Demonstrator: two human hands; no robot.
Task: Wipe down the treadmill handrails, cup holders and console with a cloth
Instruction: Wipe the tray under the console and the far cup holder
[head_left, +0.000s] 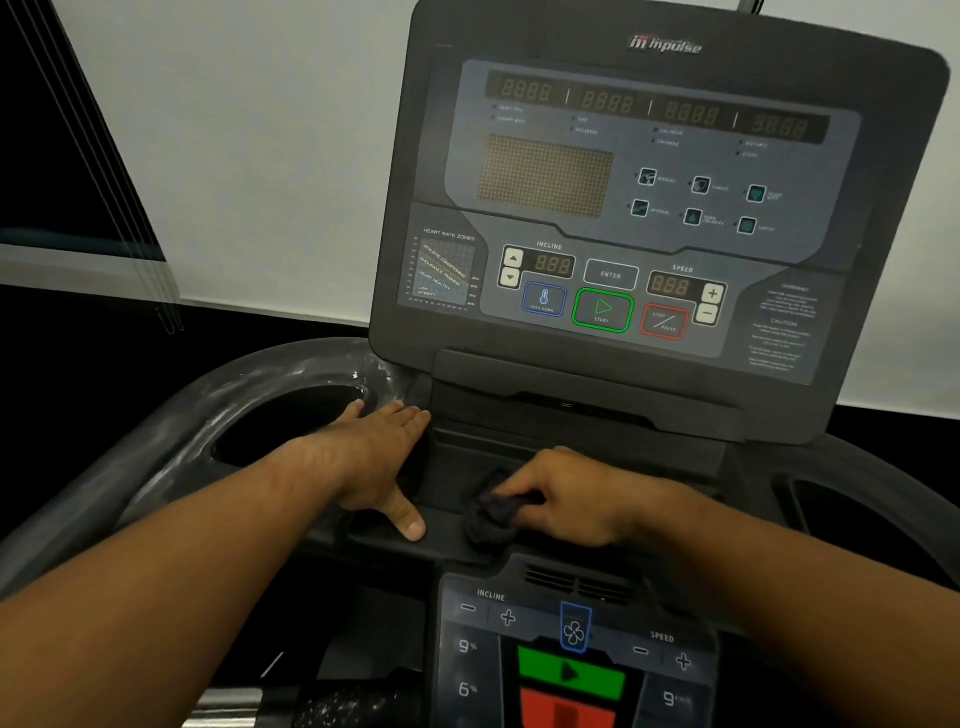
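Right hand (563, 496) pinching dark cloth (493, 512) on tray below console (649, 208), left hand (374, 457) spread flat beside left cup holder (291, 426), lower keypad (571, 649) nearest.

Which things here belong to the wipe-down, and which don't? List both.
Job:
- dark cloth, bunched in the right hand
- left hand, flat on the deck
- left cup holder
- right cup holder
- console
- left handrail

Not the job:
- window blind
- blind cords

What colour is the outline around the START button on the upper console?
Green, seen clearly in the head view: START button.
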